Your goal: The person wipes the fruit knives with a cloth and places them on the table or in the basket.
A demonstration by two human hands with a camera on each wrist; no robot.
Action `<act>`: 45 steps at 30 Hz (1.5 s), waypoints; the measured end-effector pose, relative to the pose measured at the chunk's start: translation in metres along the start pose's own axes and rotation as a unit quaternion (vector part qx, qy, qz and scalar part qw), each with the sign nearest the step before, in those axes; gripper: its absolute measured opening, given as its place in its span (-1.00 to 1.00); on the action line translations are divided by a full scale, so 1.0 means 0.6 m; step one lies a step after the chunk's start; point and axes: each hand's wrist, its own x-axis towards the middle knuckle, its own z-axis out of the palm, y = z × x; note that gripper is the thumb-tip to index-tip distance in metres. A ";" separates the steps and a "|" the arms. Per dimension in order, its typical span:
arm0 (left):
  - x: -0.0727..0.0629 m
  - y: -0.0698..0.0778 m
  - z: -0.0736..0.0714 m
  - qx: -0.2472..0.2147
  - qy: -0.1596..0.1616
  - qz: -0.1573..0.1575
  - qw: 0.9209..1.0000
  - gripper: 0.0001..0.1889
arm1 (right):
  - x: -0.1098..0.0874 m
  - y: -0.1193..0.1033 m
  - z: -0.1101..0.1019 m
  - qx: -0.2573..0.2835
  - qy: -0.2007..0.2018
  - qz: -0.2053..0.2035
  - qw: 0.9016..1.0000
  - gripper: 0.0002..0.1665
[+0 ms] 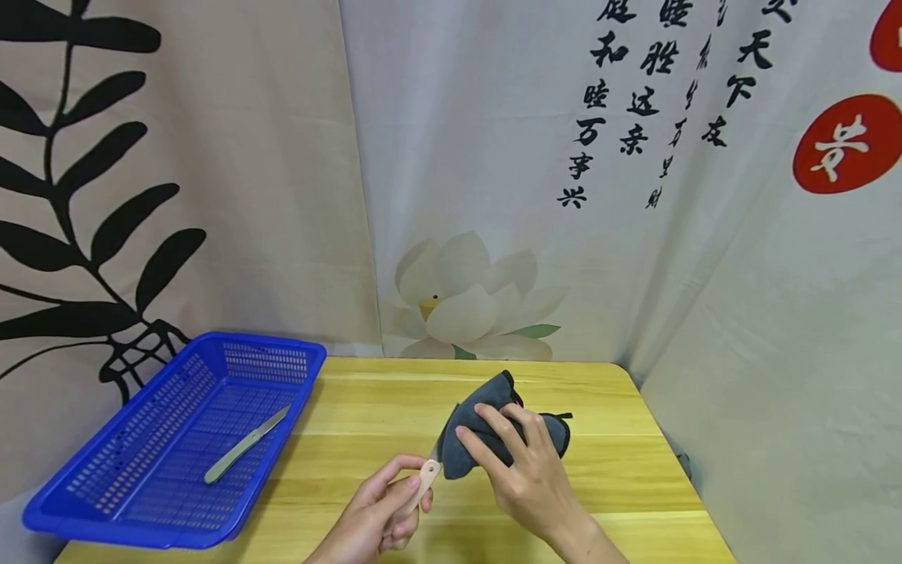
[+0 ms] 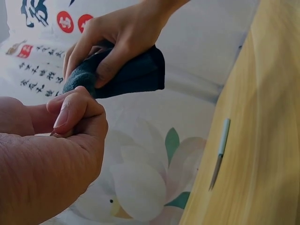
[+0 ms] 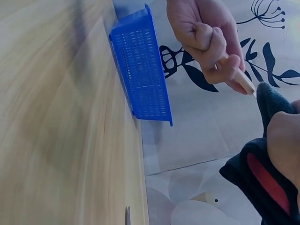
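My left hand [image 1: 384, 509] grips the pale beige handle [image 1: 423, 486] of a folding knife. A short stretch of its blade [image 1: 435, 450] shows; the rest is hidden by a dark grey-blue cloth [image 1: 461, 450]. Fingers spread over the cloth, my right hand [image 1: 524, 462] holds it folded around the blade. The cloth has a black edge, and the right wrist view shows a red patch [image 3: 268, 183] on it. In the left wrist view, a knife with a pale green handle [image 2: 225, 136] lies on the table; I cannot make it out there in the head view.
A blue plastic basket [image 1: 239, 509] stands at the table's left side. Inside it lies a knife with a pale green handle [image 1: 236, 456]. The wooden table [image 1: 634, 470] ends at a printed curtain [image 1: 493, 157] behind and to the right.
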 end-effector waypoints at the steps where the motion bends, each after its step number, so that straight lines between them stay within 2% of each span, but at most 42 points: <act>1: 0.000 0.000 0.000 0.001 -0.001 -0.002 1.000 -0.65 | 0.000 0.002 0.000 -0.002 0.001 0.002 1.000 -0.59; 5: 0.001 -0.002 0.000 -0.004 -0.009 -0.007 1.000 -0.66 | 0.000 0.009 0.000 -0.010 0.005 0.008 1.000 -0.60; 10: 0.001 -0.005 -0.002 -0.007 -0.032 0.005 0.999 -0.68 | 0.001 0.021 -0.003 -0.024 0.000 0.015 1.000 -0.59; 17: 0.001 -0.011 -0.003 0.000 -0.055 0.007 0.998 -0.57 | 0.004 0.039 -0.010 -0.044 0.008 0.035 0.998 -0.58; 22: 0.000 -0.010 -0.001 -0.009 -0.032 0.006 0.999 -0.57 | 0.003 0.039 -0.014 -0.042 0.021 0.042 0.998 -0.59; 26: -0.001 -0.006 0.001 -0.016 0.003 0.009 1.000 -0.60 | 0.003 0.025 -0.014 -0.022 0.035 0.023 0.999 -0.60; 30: -0.001 -0.003 0.001 -0.016 0.019 0.013 1.000 -0.56 | -0.001 0.003 -0.009 0.008 0.031 0.001 0.999 -0.60; 34: 0.000 -0.002 0.001 -0.017 0.018 0.011 1.000 -0.56 | -0.007 -0.014 -0.003 0.031 0.011 -0.011 0.999 -0.58; 38: 0.000 0.000 0.002 -0.020 0.009 0.006 1.000 -0.62 | -0.010 -0.021 0.001 0.032 -0.005 -0.013 0.999 -0.57; 45: 0.000 0.001 0.000 -0.010 -0.006 0.008 1.000 -0.64 | -0.008 -0.017 0.004 0.014 0.007 -0.006 1.000 -0.59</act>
